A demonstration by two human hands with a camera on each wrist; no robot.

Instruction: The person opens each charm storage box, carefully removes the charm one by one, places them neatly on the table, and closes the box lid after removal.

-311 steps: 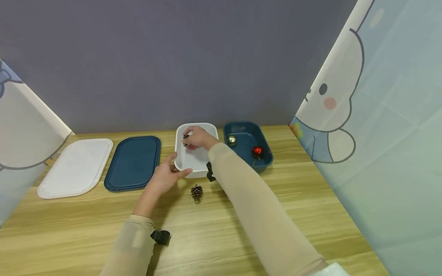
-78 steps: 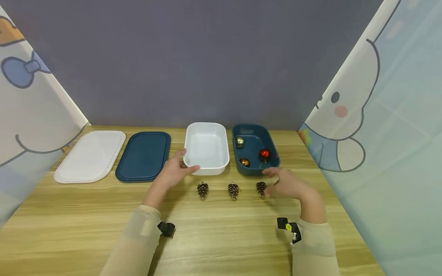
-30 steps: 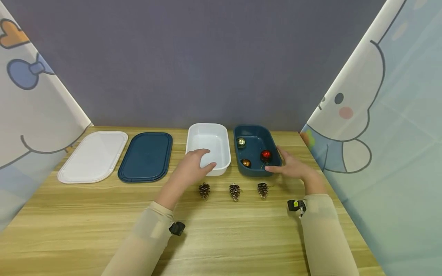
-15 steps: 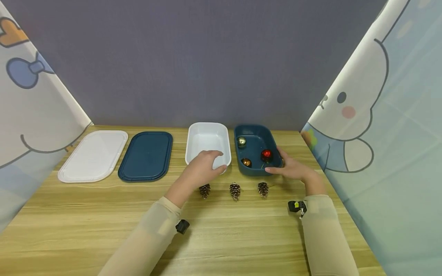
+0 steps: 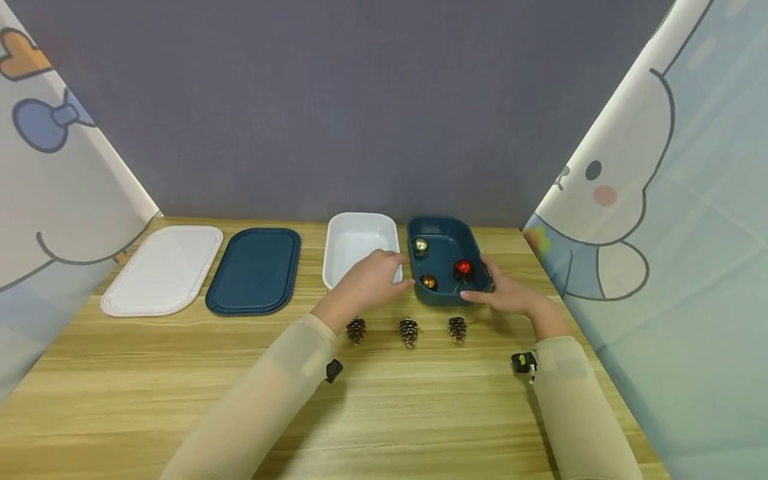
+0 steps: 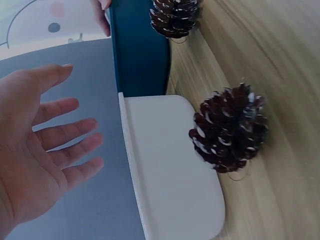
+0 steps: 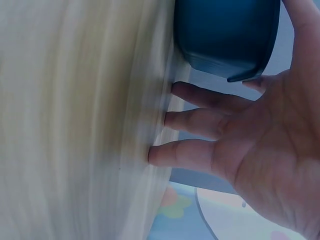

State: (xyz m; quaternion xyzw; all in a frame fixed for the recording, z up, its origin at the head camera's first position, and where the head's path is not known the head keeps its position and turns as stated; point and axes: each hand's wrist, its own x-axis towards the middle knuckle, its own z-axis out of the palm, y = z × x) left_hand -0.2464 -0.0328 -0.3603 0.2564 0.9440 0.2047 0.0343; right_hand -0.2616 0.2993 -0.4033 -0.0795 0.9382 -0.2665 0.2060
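Dark blue plastic forms the blue box (image 5: 443, 251), which holds a gold bauble (image 5: 421, 246) towards its ten o'clock, a copper bauble (image 5: 429, 282) at seven and a red bauble (image 5: 463, 269) at four. With those three inside, the work seems partly done. Left over, I judge: one pine cone (image 5: 356, 330) at the white box's (image 5: 351, 243) six o'clock, a second pine cone (image 5: 409, 333) at five, a third pine cone (image 5: 458, 329) at four, all on the wood. Out at nine o'clock lie the blue lid (image 5: 253, 270) and, beyond it, the white lid (image 5: 162, 270), so neither box is covered.

The left hand (image 5: 373, 279), fingers spread and grasping nothing, reaches across the white box's four o'clock corner towards the blue one. The right hand (image 5: 507, 290) rests at the blue box's four o'clock corner, thumb at the near rim, other fingers extended rather than clenched.

Pale, streaky wood grain covers the tabletop (image 5: 408, 413). A grey wall (image 5: 336, 100) stands at twelve o'clock; cartoon-printed panels flank it at ten and two
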